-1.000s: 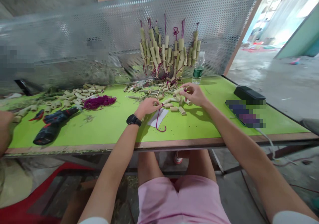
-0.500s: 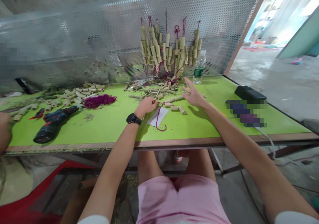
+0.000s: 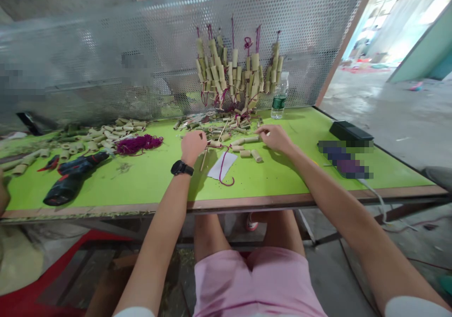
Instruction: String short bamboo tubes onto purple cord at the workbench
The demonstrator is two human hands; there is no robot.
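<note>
My left hand (image 3: 194, 146), with a black watch on its wrist, is closed on the end of a purple cord (image 3: 221, 166). A thin stick (image 3: 204, 159) slants down just beside it. The cord runs past small bamboo tubes and curls over a white paper (image 3: 229, 162). My right hand (image 3: 275, 137) has thumb and forefinger pinched together at the right end of a bamboo tube (image 3: 251, 139); what they hold is too small to tell. Short bamboo pieces (image 3: 256, 155) lie between the hands.
Bamboo strings (image 3: 215, 67) hang on the mesh panel, with a water bottle (image 3: 278, 100) nearby. At left are purple yarn (image 3: 139, 144), a drill (image 3: 72, 178), cut tubes (image 3: 122, 129) and part of another person's arm. A black case (image 3: 351, 131) lies right.
My left hand has moved left, drawing the cord's end with it. My right hand has come down and its spread fingers have closed to a pinch.
</note>
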